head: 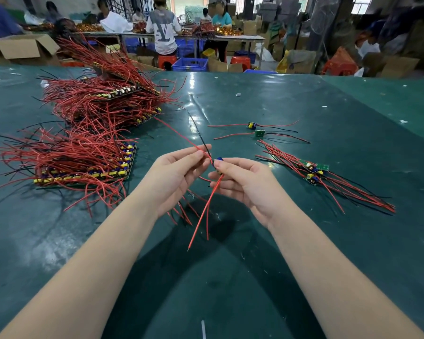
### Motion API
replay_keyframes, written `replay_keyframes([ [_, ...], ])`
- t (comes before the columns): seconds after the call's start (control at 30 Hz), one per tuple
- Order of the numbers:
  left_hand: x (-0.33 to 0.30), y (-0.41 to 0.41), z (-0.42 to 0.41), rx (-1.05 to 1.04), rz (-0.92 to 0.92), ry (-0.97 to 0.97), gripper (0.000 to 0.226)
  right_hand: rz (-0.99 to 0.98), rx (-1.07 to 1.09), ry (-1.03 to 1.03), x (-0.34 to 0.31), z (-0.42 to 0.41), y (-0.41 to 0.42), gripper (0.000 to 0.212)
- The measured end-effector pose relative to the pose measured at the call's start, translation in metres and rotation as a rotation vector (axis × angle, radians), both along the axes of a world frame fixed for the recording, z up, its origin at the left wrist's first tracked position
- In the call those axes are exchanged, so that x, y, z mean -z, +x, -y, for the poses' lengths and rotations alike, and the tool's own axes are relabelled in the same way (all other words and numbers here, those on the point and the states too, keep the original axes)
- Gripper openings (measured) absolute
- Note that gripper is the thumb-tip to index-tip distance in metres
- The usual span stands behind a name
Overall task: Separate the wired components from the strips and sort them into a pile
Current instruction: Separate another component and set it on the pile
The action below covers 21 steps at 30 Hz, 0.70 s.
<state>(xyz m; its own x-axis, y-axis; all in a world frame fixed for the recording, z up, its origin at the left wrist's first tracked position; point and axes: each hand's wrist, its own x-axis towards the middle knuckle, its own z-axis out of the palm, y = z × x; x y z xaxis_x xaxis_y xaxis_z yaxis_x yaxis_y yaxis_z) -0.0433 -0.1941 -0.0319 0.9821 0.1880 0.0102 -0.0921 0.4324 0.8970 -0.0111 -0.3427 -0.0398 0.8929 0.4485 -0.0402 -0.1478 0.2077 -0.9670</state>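
Few done: small pile (pixel 313 171) on table (pixel 304 241). Left grip (pixel 179 172) pinches wires (pixel 201 146), right grip (pixel 242 179) pinches component (pixel 218 161). Strips (pixel 83 165) mostly left.

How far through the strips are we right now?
Early. Done: a small pile of separated components lies on the right, two loose ones beyond it. In hand: one component between the left hand and right hand. Left: the big strip stacks.

A single wide-angle head-worn view looks forward and down, close over the dark green glossy tabletop (pixel 304 113). Both bare forearms reach in from the bottom corners. The far workshop benches sit along the top edge
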Motion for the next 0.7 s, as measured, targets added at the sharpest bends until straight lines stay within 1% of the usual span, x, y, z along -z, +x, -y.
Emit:
replay_keyframes([
  [0.13, -0.0006, -0.0003, 0.0002, -0.009, -0.007, 0.053, 0.019, 0.051, -0.010, -0.063, -0.0010, 0.0005, 0.0002, 0.004],
  [0.23, -0.0008, -0.0002, 0.0005, -0.031, -0.029, 0.102, 0.019, 0.141, -0.011, -0.166, -0.0005, 0.0008, -0.0003, 0.004],
  [0.33, 0.0000, -0.0009, 0.0017, -0.047, -0.032, 0.198, 0.020, 0.193, -0.024, -0.243, 0.0001, -0.0007, -0.0027, 0.007],
  [0.47, 0.0006, -0.0024, 0.0036, -0.030, -0.015, 0.294, 0.021, 0.151, -0.016, -0.212, -0.0001, -0.0026, -0.0039, 0.002],
  [0.57, 0.0011, -0.0035, 0.0058, -0.001, -0.026, 0.365, 0.021, 0.116, -0.028, -0.192, 0.0001, -0.0028, -0.0043, 0.009],
  [0.7, -0.0007, -0.0049, 0.0050, 0.055, -0.052, 0.328, 0.022, 0.011, -0.067, -0.121, -0.0025, -0.0016, -0.0041, 0.016],
])
